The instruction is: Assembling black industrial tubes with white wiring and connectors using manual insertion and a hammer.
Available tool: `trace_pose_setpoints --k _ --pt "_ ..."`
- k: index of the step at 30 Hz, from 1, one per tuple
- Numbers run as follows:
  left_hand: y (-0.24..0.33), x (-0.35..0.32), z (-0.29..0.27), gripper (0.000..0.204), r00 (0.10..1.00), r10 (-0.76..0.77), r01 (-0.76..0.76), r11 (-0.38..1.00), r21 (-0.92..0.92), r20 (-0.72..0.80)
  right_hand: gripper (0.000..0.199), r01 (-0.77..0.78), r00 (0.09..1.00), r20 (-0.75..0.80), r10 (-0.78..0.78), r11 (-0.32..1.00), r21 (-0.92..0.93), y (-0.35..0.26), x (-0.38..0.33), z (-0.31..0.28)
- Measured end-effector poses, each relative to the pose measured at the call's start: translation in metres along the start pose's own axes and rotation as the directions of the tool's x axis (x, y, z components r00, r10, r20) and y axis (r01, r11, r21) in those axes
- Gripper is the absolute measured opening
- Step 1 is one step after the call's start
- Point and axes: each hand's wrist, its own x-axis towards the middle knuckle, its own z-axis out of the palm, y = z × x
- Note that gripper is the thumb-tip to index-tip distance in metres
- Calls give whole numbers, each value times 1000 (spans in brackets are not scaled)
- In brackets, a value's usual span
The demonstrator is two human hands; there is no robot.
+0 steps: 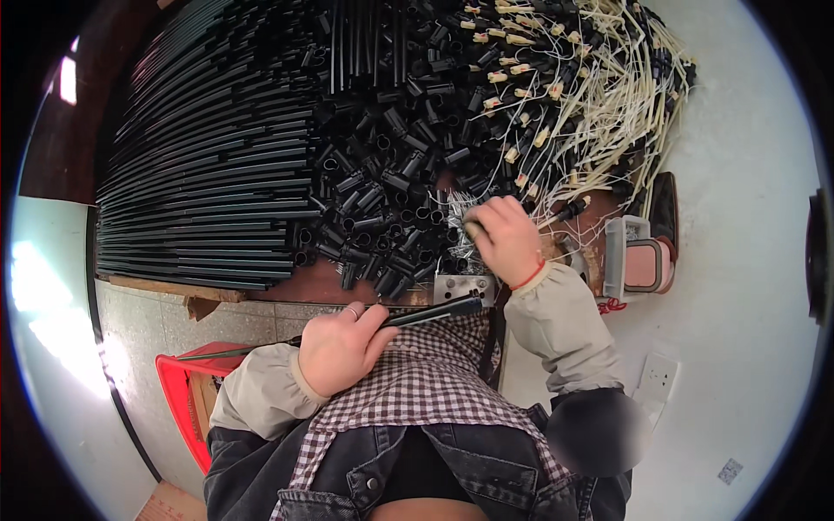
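Observation:
My left hand [339, 347], a ring on one finger, is closed round a thin black tube [417, 317]. The tube lies across my lap, its thicker end with a slot or fitting pointing right beside a small metal block with holes [463, 289] at the table edge. My right hand [506, 241] reaches over a heap of small silvery pins [460, 213], fingers curled together. Something dark greenish shows at its fingertips; whether it pinches a pin is hidden. Left of the pins lie many short black plastic sleeves [382, 187].
Long black tubes [208, 191] are stacked at the left. Black sockets with cream connectors and pale wires [599, 95] pile up at the back right. A clear plastic box [615, 256] and a pink-grey container [647, 265] stand at the right. A red bin [178, 391] sits lower left.

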Motion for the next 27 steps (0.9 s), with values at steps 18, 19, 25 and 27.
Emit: trace_pose_setpoints --k 18,19,25,27 --pt "11 23 3 22 999 38 -36 983 180 -7 16 -334 926 75 369 713 617 -43 -57 -35" --pt "12 22 2 22 999 33 -31 981 191 -9 16 -328 935 80 346 753 571 -44 -56 -37" --pt "20 21 -3 23 1000 14 -7 968 252 -26 19 -276 961 94 260 898 342 -60 -49 -42" --pt "23 21 -5 23 999 9 2 959 284 -39 23 -256 967 89 241 931 259 -64 -48 -42"
